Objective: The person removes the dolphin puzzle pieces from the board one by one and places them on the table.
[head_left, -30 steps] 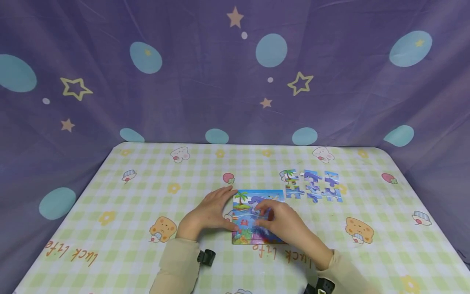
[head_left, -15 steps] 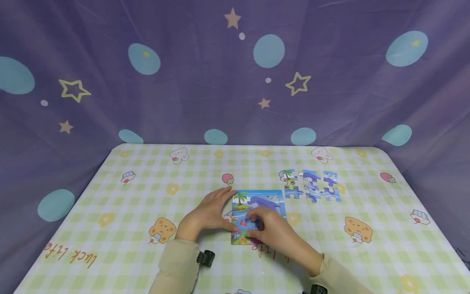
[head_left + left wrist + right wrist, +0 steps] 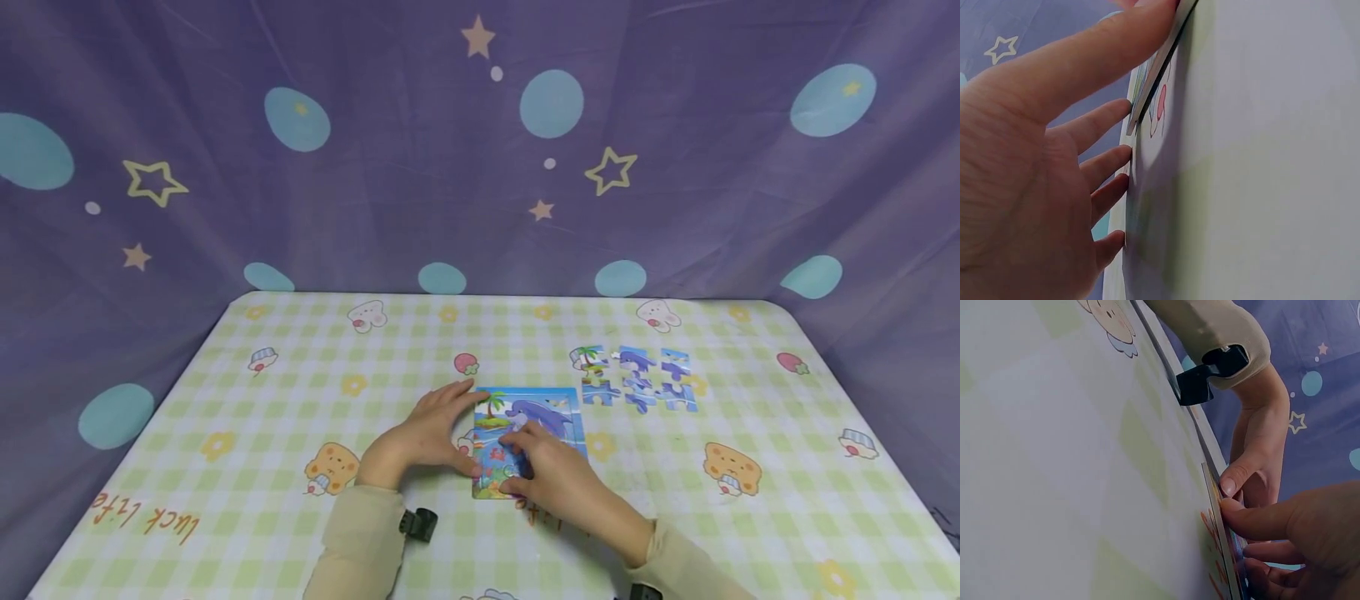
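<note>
A square dolphin jigsaw board (image 3: 491,408) lies flat near the middle of the table. My left hand (image 3: 420,437) is at its left edge, fingers extended and thumb and forefinger spread along that side. In the left wrist view the thumb (image 3: 1104,56) rests on the board edge (image 3: 1150,81). My right hand (image 3: 558,475) bends over the board's lower part, fingertips and thumb on its picture with a gap between them. The hand covers the lower right of the board, and I cannot tell if a puzzle piece sits between the fingers.
Several loose jigsaw pieces (image 3: 637,379) lie in two rows behind and right of the board. A checked cloth (image 3: 300,333) with printed figures covers the table. A purple patterned curtain (image 3: 420,183) hangs behind it. Each wrist wears a black camera mount (image 3: 420,524).
My right hand has slid left and toward me over the board, uncovering the printed dolphin. My left hand stays at the left edge, and the loose pieces have not moved.
</note>
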Demonstrator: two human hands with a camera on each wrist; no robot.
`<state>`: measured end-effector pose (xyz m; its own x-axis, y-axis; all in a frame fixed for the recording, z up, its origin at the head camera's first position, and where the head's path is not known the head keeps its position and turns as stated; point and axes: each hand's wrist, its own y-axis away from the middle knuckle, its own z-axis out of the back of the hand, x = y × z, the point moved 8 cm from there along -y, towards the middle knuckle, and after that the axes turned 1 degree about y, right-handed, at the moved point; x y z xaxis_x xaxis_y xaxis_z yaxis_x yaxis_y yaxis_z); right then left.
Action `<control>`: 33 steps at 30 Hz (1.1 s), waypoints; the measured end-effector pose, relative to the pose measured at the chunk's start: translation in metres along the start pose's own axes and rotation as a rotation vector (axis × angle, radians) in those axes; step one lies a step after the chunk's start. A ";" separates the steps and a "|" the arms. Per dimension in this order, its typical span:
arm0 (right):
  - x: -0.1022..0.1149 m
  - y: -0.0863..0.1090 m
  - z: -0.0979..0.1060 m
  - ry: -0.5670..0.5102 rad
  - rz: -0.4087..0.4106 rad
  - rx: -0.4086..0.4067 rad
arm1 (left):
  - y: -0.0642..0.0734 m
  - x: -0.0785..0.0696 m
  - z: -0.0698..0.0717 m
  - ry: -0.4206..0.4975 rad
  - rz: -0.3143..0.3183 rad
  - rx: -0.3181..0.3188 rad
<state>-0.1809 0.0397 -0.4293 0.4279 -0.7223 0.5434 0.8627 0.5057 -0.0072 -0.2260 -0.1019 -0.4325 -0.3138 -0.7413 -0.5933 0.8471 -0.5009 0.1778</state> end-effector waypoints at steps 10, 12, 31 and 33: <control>0.004 0.003 -0.002 0.012 0.078 -0.012 | 0.001 0.002 -0.002 -0.006 -0.012 0.002; 0.003 0.002 -0.002 0.000 0.067 -0.010 | 0.001 0.002 -0.002 -0.009 -0.013 0.004; 0.002 0.001 0.006 -0.103 -0.006 -0.042 | 0.001 0.001 0.000 -0.013 0.007 0.005; 0.003 0.001 0.007 -0.114 -0.009 -0.044 | 0.001 0.001 -0.001 -0.014 0.008 0.004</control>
<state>-0.1807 0.0417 -0.4218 0.3887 -0.6672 0.6354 0.8784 0.4764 -0.0372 -0.2253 -0.1029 -0.4336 -0.3130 -0.7513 -0.5810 0.8476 -0.4970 0.1860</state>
